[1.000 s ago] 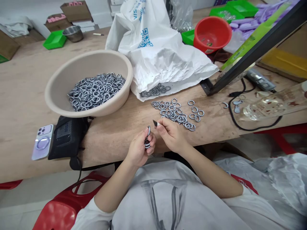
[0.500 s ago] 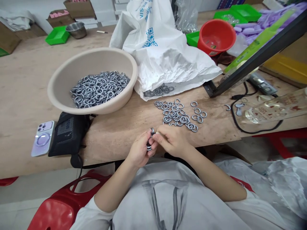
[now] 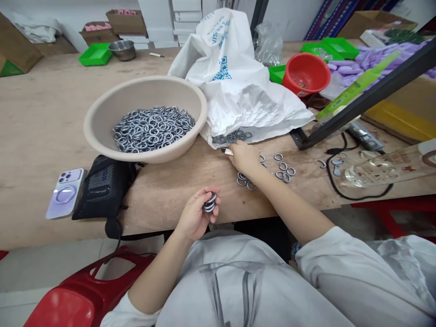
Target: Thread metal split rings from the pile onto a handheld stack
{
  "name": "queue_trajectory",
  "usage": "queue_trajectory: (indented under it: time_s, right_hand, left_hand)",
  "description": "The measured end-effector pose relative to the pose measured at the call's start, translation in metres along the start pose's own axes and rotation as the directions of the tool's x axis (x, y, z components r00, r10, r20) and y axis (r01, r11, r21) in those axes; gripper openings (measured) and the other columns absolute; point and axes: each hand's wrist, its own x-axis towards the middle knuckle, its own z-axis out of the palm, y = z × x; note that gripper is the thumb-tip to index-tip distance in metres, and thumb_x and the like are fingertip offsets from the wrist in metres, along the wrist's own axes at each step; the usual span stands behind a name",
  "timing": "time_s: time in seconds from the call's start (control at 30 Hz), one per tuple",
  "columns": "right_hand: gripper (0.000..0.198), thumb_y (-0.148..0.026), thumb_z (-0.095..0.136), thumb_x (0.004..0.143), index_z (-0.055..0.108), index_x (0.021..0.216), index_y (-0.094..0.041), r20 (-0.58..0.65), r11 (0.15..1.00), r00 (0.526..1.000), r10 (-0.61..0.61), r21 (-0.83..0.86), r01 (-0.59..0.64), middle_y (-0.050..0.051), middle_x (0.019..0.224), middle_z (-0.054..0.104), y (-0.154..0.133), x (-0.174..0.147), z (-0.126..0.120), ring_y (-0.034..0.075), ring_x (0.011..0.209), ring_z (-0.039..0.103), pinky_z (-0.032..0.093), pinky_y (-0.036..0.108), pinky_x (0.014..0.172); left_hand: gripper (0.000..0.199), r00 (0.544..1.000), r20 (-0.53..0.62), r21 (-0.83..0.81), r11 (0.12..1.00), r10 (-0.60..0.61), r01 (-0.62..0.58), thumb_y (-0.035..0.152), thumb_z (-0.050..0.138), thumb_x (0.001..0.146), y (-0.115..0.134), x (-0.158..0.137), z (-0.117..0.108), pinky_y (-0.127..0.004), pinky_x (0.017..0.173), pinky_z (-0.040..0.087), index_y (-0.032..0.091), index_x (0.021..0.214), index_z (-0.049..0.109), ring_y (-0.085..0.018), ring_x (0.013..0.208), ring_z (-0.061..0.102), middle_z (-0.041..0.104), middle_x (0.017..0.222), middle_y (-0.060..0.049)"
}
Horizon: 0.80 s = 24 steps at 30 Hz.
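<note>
Several grey metal rings (image 3: 209, 205) lie stacked in my left hand (image 3: 197, 213), its fingers curled around them above the table's front edge. My right hand (image 3: 243, 159) reaches over the loose rings on the table, close to the mouth of the white sack (image 3: 245, 104). From its closed fingers a short white stick with a black end (image 3: 227, 151) sticks out to the left. The hand and forearm hide part of the loose ring pile (image 3: 242, 180). A smaller group of rings (image 3: 284, 171) lies to the right. More rings (image 3: 231, 136) show inside the sack's opening.
A large beige basin (image 3: 90, 122) holding many rings stands at left. In front of it lie a black pouch (image 3: 102, 186) and a phone (image 3: 64, 193). A black metal post (image 3: 368, 91), a cable and a clear bottle (image 3: 388, 168) are at right; a red bowl (image 3: 306, 75) sits behind.
My right hand has left my left hand and moved forward over the loose rings. My left hand still holds its rings, now more openly shown. The view has shifted slightly.
</note>
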Motion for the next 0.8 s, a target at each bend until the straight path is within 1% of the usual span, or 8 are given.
queue_trajectory:
  time_s: [0.1, 0.17, 0.27, 0.33, 0.4, 0.53, 0.7, 0.8]
  right_hand:
    - [0.025, -0.036, 0.057, 0.093, 0.074, 0.094, -0.019, -0.039, 0.992, 0.999, -0.012, 0.121, 0.016, 0.012, 0.102, 0.069, 0.004, -0.007, -0.004, 0.027, 0.089, 0.064, 0.039, 0.032, 0.068]
    - [0.025, -0.033, 0.055, 0.093, 0.074, 0.086, -0.018, -0.063, 0.934, 0.998, -0.017, 0.355, 0.039, 0.009, 0.093, 0.069, 0.005, -0.021, -0.007, 0.023, 0.085, 0.063, 0.039, 0.031, 0.068]
    - [0.032, -0.041, 0.056, 0.092, 0.070, 0.078, -0.016, 0.003, 0.605, 0.997, -0.071, 0.795, 0.040, 0.003, 0.073, 0.066, -0.005, -0.051, -0.009, 0.018, 0.073, 0.060, 0.042, 0.029, 0.067]
    - [0.034, -0.049, 0.063, 0.086, 0.068, 0.078, -0.017, 0.017, 0.370, 0.998, -0.054, 0.929, 0.004, 0.001, 0.072, 0.065, -0.016, -0.072, -0.009, 0.016, 0.071, 0.059, 0.044, 0.029, 0.067]
    - [0.033, -0.051, 0.068, 0.082, 0.069, 0.085, -0.018, -0.006, 0.229, 1.000, 0.016, 0.973, 0.002, 0.001, 0.075, 0.067, -0.027, -0.090, -0.008, 0.017, 0.073, 0.061, 0.048, 0.030, 0.070]
    - [0.035, -0.054, 0.063, 0.085, 0.069, 0.085, -0.020, -0.044, 0.210, 0.996, 0.072, 0.977, 0.028, 0.002, 0.077, 0.066, -0.035, -0.112, -0.005, 0.017, 0.071, 0.061, 0.051, 0.032, 0.070]
    - [0.042, -0.062, 0.063, 0.084, 0.064, 0.098, -0.023, -0.013, 0.112, 0.999, -0.049, 0.994, 0.018, 0.000, 0.075, 0.062, -0.029, -0.116, 0.002, 0.016, 0.064, 0.060, 0.051, 0.031, 0.061]
    - [0.044, -0.067, 0.056, 0.087, 0.059, 0.093, -0.024, 0.003, 0.066, 0.999, -0.049, 0.998, 0.000, -0.003, 0.067, 0.056, -0.025, -0.113, 0.003, 0.014, 0.054, 0.054, 0.046, 0.028, 0.054]
  left_hand:
    - [0.039, 0.999, -0.043, -0.027, 0.999, -0.020, 0.019, 0.044, 0.080, 0.069, 0.004, 0.002, -0.003, -0.014, 0.034, 0.036, 0.015, 0.084, 0.059, -0.007, 0.051, 0.054, 0.063, 0.075, 0.000]
    - [0.043, 0.998, -0.056, 0.002, 1.000, 0.014, -0.014, 0.047, 0.083, 0.067, 0.005, 0.006, -0.003, -0.013, 0.033, 0.031, 0.016, 0.079, 0.055, -0.006, 0.050, 0.053, 0.062, 0.075, 0.000]
    - [0.046, 0.986, -0.057, 0.138, 0.980, 0.155, -0.146, 0.052, 0.081, 0.069, 0.001, 0.015, 0.001, -0.013, 0.032, 0.025, 0.017, 0.076, 0.052, -0.004, 0.044, 0.045, 0.057, 0.068, 0.004]
    - [0.047, 0.967, -0.025, 0.241, 0.940, 0.253, -0.239, 0.059, 0.076, 0.072, -0.005, 0.021, 0.005, -0.015, 0.033, 0.023, 0.017, 0.078, 0.053, -0.003, 0.040, 0.039, 0.054, 0.064, 0.005]
    - [0.050, 0.948, 0.032, 0.312, 0.898, 0.316, -0.310, 0.063, 0.071, 0.075, -0.010, 0.025, 0.010, -0.016, 0.034, 0.024, 0.017, 0.077, 0.055, -0.003, 0.039, 0.038, 0.052, 0.061, 0.006]
    - [0.050, 0.934, 0.087, 0.352, 0.866, 0.346, -0.354, 0.064, 0.070, 0.075, -0.017, 0.023, 0.018, -0.018, 0.038, 0.028, 0.016, 0.072, 0.055, -0.004, 0.043, 0.041, 0.052, 0.061, 0.004]
    - [0.045, 0.963, 0.061, 0.286, 0.920, 0.263, -0.270, 0.061, 0.066, 0.080, -0.022, 0.019, 0.027, -0.017, 0.038, 0.028, 0.017, 0.083, 0.060, -0.006, 0.043, 0.041, 0.052, 0.060, 0.004]
    - [0.044, 0.968, 0.070, 0.238, 0.938, 0.241, -0.250, 0.059, 0.067, 0.080, -0.021, 0.017, 0.032, -0.017, 0.038, 0.028, 0.017, 0.077, 0.057, -0.006, 0.043, 0.040, 0.050, 0.057, 0.003]
